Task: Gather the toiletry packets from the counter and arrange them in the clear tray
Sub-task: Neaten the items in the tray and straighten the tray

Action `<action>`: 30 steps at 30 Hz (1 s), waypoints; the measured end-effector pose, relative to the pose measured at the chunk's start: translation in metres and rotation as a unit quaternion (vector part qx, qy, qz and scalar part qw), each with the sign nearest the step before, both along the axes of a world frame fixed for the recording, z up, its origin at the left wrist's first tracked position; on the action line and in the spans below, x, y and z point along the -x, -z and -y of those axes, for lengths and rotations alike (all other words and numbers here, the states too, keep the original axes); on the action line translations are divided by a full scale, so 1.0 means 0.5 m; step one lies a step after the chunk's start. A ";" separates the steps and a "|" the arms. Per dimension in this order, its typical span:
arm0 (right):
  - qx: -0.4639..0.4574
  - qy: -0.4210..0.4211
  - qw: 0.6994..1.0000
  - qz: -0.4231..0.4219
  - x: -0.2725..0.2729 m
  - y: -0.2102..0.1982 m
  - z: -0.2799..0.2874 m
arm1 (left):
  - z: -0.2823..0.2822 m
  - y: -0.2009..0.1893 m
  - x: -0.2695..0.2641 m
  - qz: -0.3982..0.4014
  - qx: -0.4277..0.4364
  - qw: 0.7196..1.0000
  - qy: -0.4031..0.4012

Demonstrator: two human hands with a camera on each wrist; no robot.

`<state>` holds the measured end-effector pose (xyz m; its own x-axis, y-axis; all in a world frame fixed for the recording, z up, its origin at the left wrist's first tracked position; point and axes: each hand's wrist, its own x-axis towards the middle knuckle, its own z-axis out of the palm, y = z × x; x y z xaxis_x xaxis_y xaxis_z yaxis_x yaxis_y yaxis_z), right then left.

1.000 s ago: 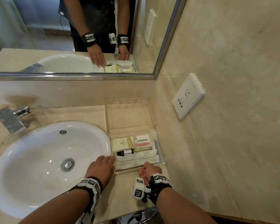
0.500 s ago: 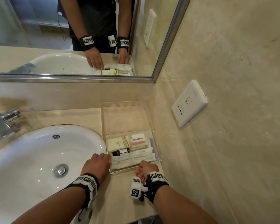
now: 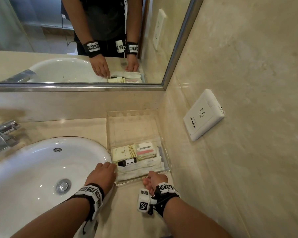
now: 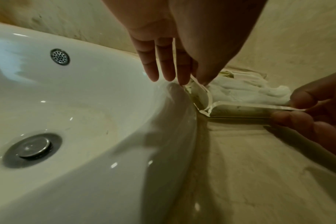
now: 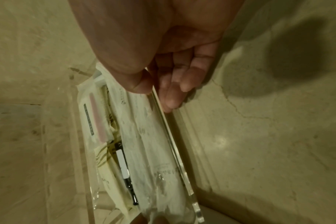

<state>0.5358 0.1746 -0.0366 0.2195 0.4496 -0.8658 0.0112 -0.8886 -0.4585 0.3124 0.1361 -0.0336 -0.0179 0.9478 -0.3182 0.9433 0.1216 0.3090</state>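
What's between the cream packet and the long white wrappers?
A small dark bottle with a white label, lying flat in the clear tray; head view shows it.

Tray [image 3: 131, 182] between my right fingers [image 5: 173, 98]: clear hard plastic, glossy, smudged. Packets [image 3: 139, 169] just past them: thin crinkly film, half see-through, plus matt cream paper ones. Sink [image 3: 33, 169] beside my left fingers [image 3: 108, 166]: white glazed ceramic, shiny. Drain plug [image 3: 63, 185]: metal, dull sheen. Counter [image 3: 127, 212] below my fingers: polished beige stone, I'd say, veined.
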 end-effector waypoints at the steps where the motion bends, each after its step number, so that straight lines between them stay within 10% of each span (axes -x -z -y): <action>1: 0.002 -0.002 1.000 0.000 -0.002 0.001 -0.003 | -0.002 0.002 0.000 0.002 0.002 1.000 -0.003; 30: -0.011 0.016 1.000 -0.010 0.051 0.014 -0.089 | -0.079 -0.003 0.024 0.083 -0.034 0.983 -0.160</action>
<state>0.5105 0.2189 -0.0436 0.2172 0.4624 -0.8597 -0.0257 -0.8777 -0.4786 0.3004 0.1754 -0.0319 -0.2723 0.9214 -0.2773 0.7953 0.3778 0.4741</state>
